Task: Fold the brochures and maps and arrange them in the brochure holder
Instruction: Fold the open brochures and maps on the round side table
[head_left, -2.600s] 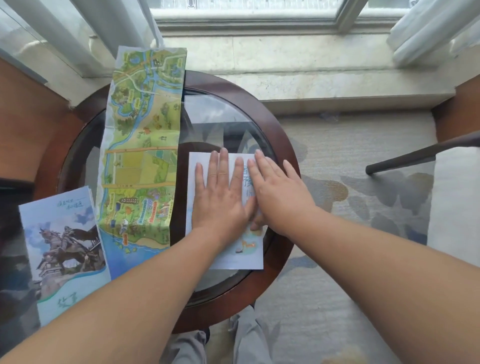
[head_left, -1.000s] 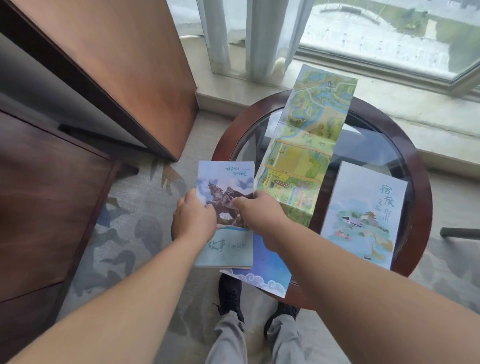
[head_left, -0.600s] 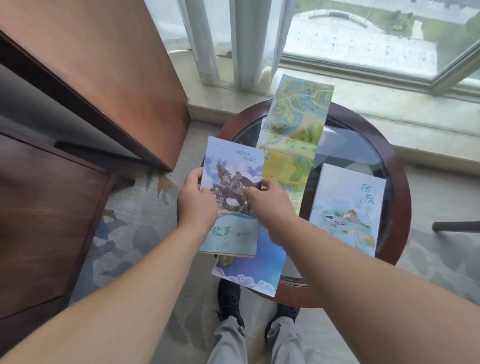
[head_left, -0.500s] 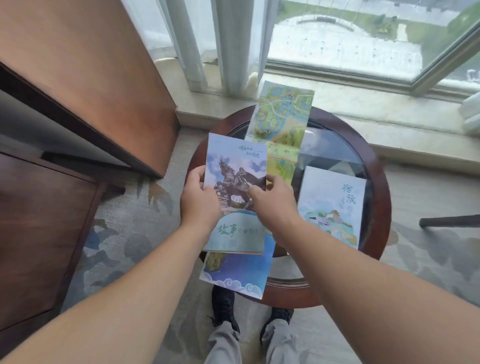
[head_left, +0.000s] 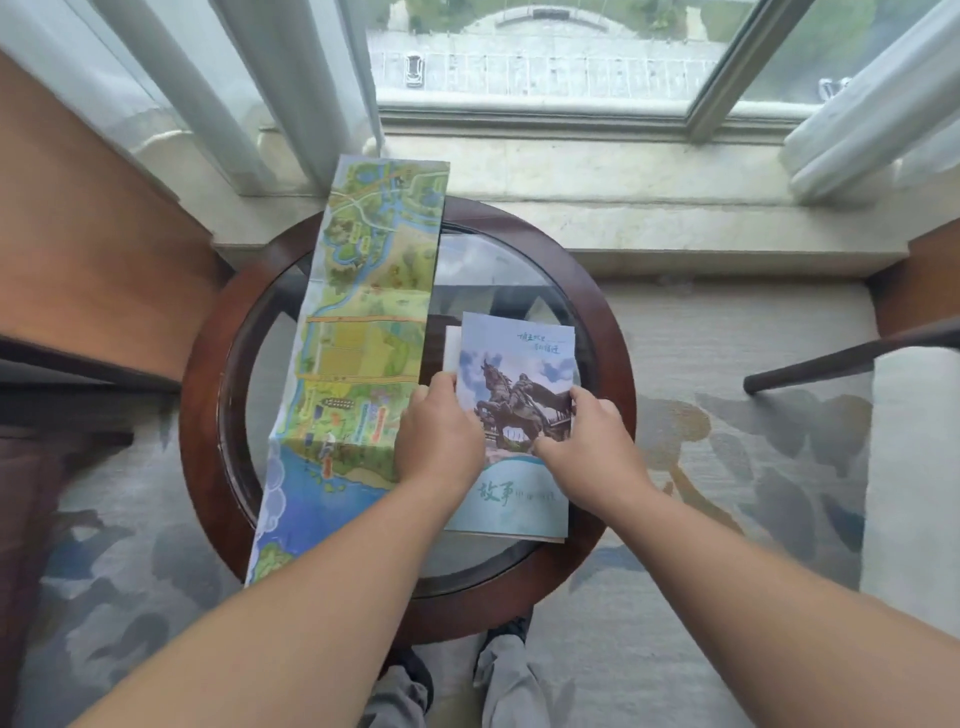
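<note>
A: Hands?
B: Left hand (head_left: 439, 441) curled round the left edge of the brochure (head_left: 519, 358). Right hand (head_left: 587, 452) pinches its right edge, thumb on the cover. Both hold it.
A: Brochure position, direction?
B: Between the hands, over the glass tabletop (head_left: 615, 364). Long axis runs from the person toward the window (head_left: 545, 52). Small title at the far end, big characters by the wrists. Can't tell if it lies flat or is lifted.
A: Underneath?
B: Second brochure (head_left: 451, 345), white edge peeking out past the left fingertips.
A: Map?
B: Map (head_left: 358, 338) unfolded, just left of the left hand. Long axis also toward the window, slightly tilted, both ends overhanging the rim.
</note>
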